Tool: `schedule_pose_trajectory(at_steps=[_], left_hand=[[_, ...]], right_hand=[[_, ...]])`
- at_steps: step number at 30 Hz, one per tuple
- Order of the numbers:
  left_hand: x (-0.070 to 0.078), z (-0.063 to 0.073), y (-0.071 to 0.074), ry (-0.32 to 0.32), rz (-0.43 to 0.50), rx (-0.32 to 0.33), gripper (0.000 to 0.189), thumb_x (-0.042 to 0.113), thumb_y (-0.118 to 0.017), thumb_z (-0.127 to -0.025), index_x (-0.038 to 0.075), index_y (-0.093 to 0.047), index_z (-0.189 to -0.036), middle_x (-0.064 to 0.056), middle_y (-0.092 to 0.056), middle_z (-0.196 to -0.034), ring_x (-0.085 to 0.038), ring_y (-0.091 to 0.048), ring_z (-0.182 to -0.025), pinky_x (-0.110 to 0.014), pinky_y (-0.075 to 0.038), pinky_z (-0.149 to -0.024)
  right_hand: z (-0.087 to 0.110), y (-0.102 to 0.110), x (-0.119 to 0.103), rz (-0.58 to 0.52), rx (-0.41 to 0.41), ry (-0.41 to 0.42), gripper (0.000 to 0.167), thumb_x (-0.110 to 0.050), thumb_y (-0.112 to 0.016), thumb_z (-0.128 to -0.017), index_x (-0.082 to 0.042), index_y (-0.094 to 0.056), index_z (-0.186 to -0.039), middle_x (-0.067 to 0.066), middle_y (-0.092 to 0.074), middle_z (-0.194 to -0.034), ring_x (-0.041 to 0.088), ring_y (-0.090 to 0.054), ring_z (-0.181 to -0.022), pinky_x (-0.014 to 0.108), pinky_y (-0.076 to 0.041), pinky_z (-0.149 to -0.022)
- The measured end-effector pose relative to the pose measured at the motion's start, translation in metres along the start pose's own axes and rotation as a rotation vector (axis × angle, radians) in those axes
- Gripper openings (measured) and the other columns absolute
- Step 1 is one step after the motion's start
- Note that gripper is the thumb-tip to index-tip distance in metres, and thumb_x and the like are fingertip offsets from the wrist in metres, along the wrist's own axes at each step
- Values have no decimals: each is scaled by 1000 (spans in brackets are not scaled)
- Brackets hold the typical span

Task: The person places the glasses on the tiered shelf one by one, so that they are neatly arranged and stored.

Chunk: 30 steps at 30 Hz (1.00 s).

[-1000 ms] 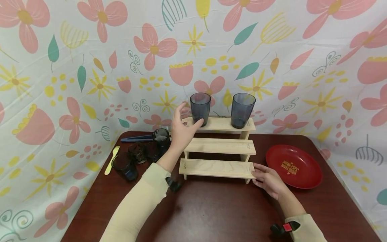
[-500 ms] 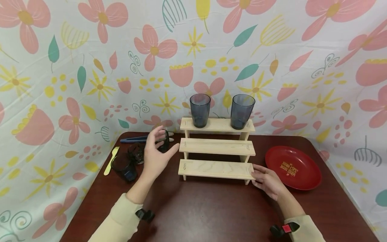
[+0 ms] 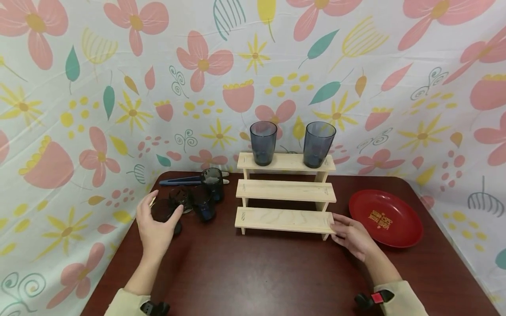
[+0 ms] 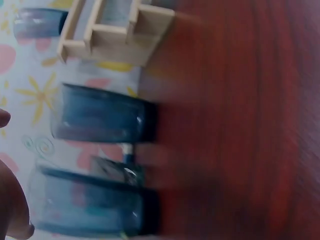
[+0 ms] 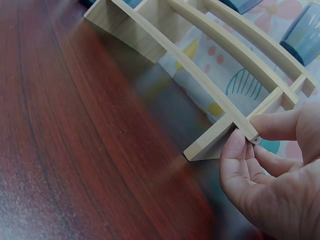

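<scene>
My left hand (image 3: pixel 155 230), thumb and fingers spread wide, is around a dark glass (image 3: pixel 163 210) at the table's left and partly hides it. In the left wrist view the fingertips show at the left edge, near a blue-grey glass (image 4: pixel 95 205). My right hand (image 3: pixel 352 237) pinches the right end of the lowest step of a three-tier wooden rack (image 3: pixel 284 219); the right wrist view shows thumb and fingertips on that corner. On the top step stand two blue-grey glasses, the left one (image 3: pixel 262 145) and the right one (image 3: pixel 319 147).
Behind the left hand stand a dark blue glass (image 3: pixel 203 208), another glass (image 3: pixel 213 184) and a clear brownish cup (image 3: pixel 182 197). Blue-handled tongs (image 3: pixel 179 181) lie at the back left. A red plate (image 3: pixel 389 197) sits right of the rack, and a flowered cloth (image 3: pixel 253 57) hangs behind.
My left hand has moved from the top step's left glass, down and left past the dark glasses, to the front-left glass. The right hand stays on the rack.
</scene>
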State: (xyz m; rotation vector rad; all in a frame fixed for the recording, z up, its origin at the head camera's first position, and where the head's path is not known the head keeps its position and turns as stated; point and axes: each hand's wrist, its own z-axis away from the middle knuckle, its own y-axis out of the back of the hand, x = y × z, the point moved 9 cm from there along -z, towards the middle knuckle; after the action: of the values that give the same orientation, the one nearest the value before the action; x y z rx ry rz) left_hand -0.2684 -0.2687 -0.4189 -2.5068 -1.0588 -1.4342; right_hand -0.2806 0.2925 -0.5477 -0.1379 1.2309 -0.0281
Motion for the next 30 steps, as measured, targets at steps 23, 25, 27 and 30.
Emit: schedule_pose_trajectory(at_steps=[23,25,27,30], left_hand=[[-81,26,3,371,35,-67,96,19,-92,-81,5,-33,-156,-20,-47,-148,-38,-47,-137,-54,-42,-107],[-84,27,2,370,31,-72,96,19,-92,-81,5,-33,-156,-20,-47,-148,-37,-47,-137,-53,-42,-106],[-86,28,1,365,23,-71,95,19,-92,-82,5,-34,-155,-19,-48,-147,-35,-48,-136,-49,-44,-104],[-88,28,1,359,19,-65,93,20,-91,-82,6,-35,-155,-16,-50,-146,-32,-49,-135,-38,-45,-99]], right_hand=[[-1,1,1,-15,-13,10,70,-11,-60,-106,5,-20,-161,1,-63,-118,13,-66,-95,31,-57,-85],[-2,1,1,-18,-15,10,71,-12,-60,-106,5,-19,-161,1,-63,-118,12,-66,-95,31,-57,-85],[-2,1,1,-21,-14,9,71,-12,-60,-106,5,-20,-161,1,-63,-118,13,-66,-95,31,-57,-85],[-1,1,1,-24,-13,6,71,-12,-61,-106,5,-20,-161,1,-63,-118,13,-66,-95,31,-57,-85]])
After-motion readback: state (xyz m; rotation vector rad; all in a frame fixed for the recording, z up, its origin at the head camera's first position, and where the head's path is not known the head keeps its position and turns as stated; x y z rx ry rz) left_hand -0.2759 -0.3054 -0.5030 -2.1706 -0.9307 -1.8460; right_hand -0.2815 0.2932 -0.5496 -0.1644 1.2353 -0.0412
